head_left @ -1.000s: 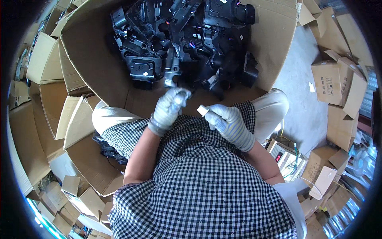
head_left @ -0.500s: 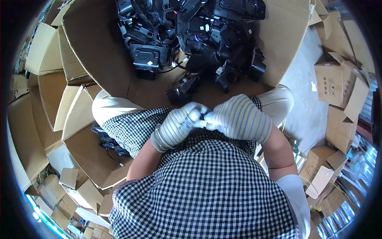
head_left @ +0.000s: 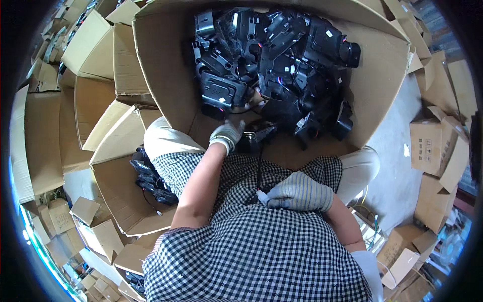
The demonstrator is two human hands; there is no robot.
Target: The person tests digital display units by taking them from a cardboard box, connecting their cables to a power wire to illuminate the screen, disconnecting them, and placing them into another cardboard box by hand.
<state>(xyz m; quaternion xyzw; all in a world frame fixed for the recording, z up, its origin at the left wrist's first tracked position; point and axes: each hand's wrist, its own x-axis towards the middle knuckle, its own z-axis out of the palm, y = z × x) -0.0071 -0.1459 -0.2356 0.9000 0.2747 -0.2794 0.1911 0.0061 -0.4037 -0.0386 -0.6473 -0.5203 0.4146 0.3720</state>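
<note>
My right hand (head_left: 302, 193), in a striped knit glove, is closed over my lap, its fingertips pinching a small white connector (head_left: 262, 197). From the connector a thin black cable (head_left: 259, 168) runs up to a black plastic part (head_left: 254, 138) at the near edge of the big carton. My left hand (head_left: 227, 136), gloved alike, reaches to the left side of that part with fingers apart. Whether it touches the part is unclear. Beyond lies a heap of black plastic housings (head_left: 224, 90), some with coloured wires.
The big open carton (head_left: 375, 83) stands between my knees. A smaller carton (head_left: 113, 189) with black parts is on my left. More open cartons (head_left: 93, 108) stack at far left. On the right are a printed carton (head_left: 426, 146) and grey floor (head_left: 390, 176).
My hands were together over my lap around a small white piece. The left has moved forward to the black part; the right has drawn back nearer my body. The whole view has shifted.
</note>
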